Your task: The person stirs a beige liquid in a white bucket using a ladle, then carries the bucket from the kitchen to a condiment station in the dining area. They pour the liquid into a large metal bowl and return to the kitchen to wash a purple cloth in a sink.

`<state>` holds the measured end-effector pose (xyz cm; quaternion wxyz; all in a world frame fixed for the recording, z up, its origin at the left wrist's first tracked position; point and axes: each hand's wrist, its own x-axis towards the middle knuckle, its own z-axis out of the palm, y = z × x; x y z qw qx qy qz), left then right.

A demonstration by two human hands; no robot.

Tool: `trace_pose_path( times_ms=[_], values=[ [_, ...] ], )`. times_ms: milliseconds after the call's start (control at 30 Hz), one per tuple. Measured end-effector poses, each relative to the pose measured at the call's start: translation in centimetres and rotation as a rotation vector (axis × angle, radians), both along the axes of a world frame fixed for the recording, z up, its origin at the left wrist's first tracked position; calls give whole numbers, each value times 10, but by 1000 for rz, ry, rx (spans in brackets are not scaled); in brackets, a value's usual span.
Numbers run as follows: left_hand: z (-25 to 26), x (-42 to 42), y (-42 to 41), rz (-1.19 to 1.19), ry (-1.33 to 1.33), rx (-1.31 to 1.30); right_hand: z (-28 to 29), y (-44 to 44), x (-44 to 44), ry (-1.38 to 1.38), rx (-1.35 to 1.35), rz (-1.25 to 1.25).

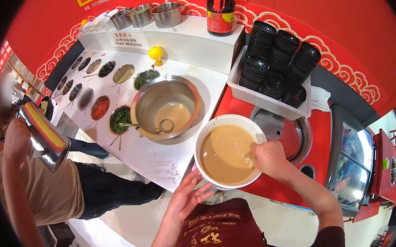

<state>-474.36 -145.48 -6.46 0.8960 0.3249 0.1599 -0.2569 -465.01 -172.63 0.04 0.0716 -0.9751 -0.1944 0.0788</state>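
A white plastic bucket [199,166] of smooth tan sauce [229,154] is in front of me, at the seam between the white counter and the red one. My right hand [270,160] is closed over its right rim, with the fingertips hidden on the inner side. Below the bucket's lower left side, my left hand [190,195] is spread with the palm up; whether it touches the bucket I cannot tell. To the left stands a large steel bowl [190,94] with a little similar sauce at the bottom. A ladle [144,126] rests in it, its handle across the left rim.
Condiment bowls [100,108] with spoons line the white counter [152,162]. Behind are steel pots [167,15] and a dark sauce jug [220,16]. Black bowls [262,34] fill a white bin [270,103]. At left, another person's hand [18,132] holds a metal pitcher [46,138].
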Motion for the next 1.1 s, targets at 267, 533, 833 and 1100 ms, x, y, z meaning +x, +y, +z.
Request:
trace_pose_path(
  times_ms=[267,533,833,1100],
  values=[
    [-6,1,3,-5,1,5,-4,-11,-3,26,-11,103],
    [-12,3,0,21,13,50,-7,-11,-6,97,84,154],
    [-2,6,2,-2,42,105,-20,0,2,26,69,142],
    [-9,25,13,-136,43,259,-28,13,0,-57,98,78]
  ],
)
